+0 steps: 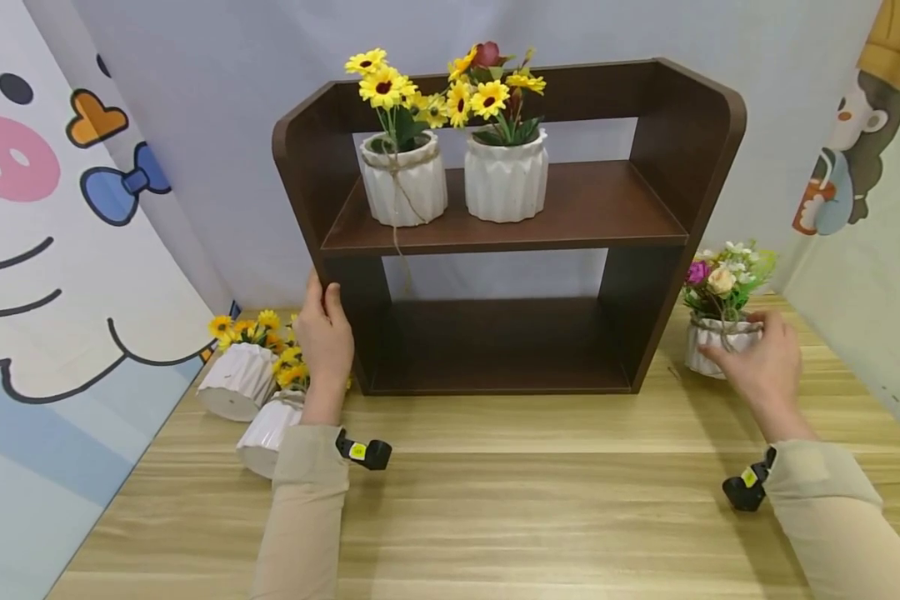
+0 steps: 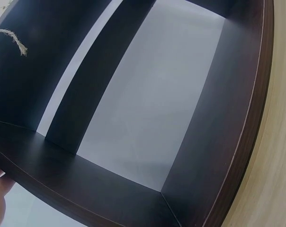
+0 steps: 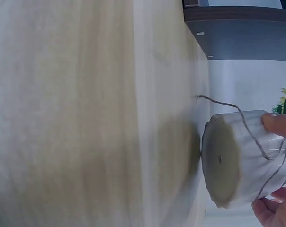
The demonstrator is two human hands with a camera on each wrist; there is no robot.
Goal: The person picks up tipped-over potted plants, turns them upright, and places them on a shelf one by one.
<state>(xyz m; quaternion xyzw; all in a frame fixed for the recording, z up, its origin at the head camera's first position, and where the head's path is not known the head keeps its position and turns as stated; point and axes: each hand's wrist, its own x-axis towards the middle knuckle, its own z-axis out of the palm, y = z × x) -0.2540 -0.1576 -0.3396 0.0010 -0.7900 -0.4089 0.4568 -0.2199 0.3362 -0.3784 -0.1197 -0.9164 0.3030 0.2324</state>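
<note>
A person's right hand holds a white ribbed flowerpot of mixed flowers, its grip curled round the twine-tied wall, right of a dark brown two-tier shelf. The right wrist view shows the pot's underside. The left hand touches the shelf's left side; how tight that grip is, I cannot tell. Two potted yellow daisies stand on the upper tier; two tilted yellow-flowered pots sit left on the wood-grain surface.

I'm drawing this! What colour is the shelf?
The shelf is dark brown, best seen in the head view.
</note>
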